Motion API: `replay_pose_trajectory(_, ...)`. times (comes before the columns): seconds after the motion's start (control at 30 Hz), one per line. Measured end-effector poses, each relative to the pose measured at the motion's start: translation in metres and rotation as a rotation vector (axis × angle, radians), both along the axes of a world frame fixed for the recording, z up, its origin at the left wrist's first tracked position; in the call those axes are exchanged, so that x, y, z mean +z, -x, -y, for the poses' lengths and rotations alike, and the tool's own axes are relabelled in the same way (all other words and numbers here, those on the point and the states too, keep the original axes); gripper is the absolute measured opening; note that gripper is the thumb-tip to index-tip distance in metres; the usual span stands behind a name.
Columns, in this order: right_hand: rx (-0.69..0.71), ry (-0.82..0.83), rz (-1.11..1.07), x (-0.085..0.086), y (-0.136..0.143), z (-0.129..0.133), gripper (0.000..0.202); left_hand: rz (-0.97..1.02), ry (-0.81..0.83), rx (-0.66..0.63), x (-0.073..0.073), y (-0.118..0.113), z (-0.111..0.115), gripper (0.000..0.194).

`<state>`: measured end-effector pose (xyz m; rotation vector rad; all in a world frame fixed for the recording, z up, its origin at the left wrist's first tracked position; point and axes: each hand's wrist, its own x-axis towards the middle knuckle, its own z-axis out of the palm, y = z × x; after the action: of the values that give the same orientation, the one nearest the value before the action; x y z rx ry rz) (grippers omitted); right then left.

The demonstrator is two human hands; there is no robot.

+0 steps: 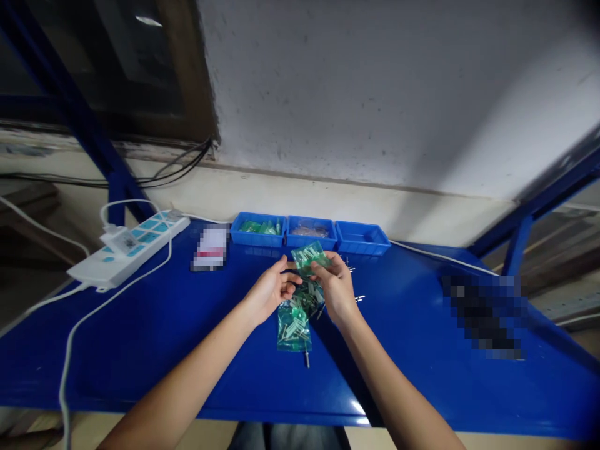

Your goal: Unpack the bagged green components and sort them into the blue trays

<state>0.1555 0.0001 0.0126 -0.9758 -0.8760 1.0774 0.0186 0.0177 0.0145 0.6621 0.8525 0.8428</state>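
Observation:
My right hand [336,282] pinches a small green see-through bag [309,257] with metal pieces in it, held above the blue table. Just left of that bag is my left hand [273,289], its fingers apart and slightly curled, with nothing visible in them. Below my hands, another green bag [294,330] with metal rivets lies on the table beside a heap of rivets [307,299], partly hidden by my hands. One loose rivet [307,359] lies in front of the bag, and a few more [360,299] are to the right of my right hand.
Three blue bins line the back: the left bin [258,239] holds green bags, the middle bin [312,242] small pieces, and the right bin [362,249] shows nothing inside. A white power strip [98,265] with cables lies left on the blue table [187,350]. Two pixelated items flank the work area.

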Motion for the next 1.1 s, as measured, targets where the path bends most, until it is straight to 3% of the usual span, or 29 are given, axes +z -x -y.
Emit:
replay_pose_trajectory(0.13, 0.008, -0.059, 0.02, 0.002, -0.001, 0.002, 0.007, 0.047, -0.017, -0.048, 0.002, 0.001, 0.002, 0.043)
replay_pose_trajectory(0.3, -0.009, -0.116, 0.127, 0.0, -0.003, 0.002, 0.012, 0.006, -0.101, 0.031, -0.003, 0.0, 0.002, 0.028)
replay_pose_trajectory(0.43, -0.032, -0.039, 0.131, -0.001, -0.001, 0.0, 0.017, -0.007, -0.121, 0.047, -0.007, -0.001, 0.002, 0.039)
replay_pose_trajectory(0.57, -0.04, 0.046, 0.071, 0.0, -0.001, -0.001, 0.03, -0.079, -0.205, 0.136, -0.004, 0.001, 0.002, 0.032)
replay_pose_trajectory(0.77, -0.175, -0.013, 0.2, -0.007, -0.005, -0.005, 0.038, -0.502, -0.578, 0.474, 0.0, 0.03, -0.02, 0.027)
replay_pose_trajectory(0.93, -0.079, -0.241, 0.402, -0.014, -0.005, -0.005, 0.043, -0.881, -0.663, 0.773, 0.017, 0.082, -0.065, 0.031)
replay_pose_trajectory(1.0, -0.049, -0.31, 0.47, -0.015, -0.004, -0.003, 0.045, -1.125, -0.705, 0.798, 0.03, 0.098, -0.081, 0.032)
replay_pose_trajectory(1.1, -0.037, -0.341, 0.526, -0.014, -0.001, 0.0, 0.046, -1.467, -0.731, 0.646, 0.052, 0.106, -0.097, 0.027)
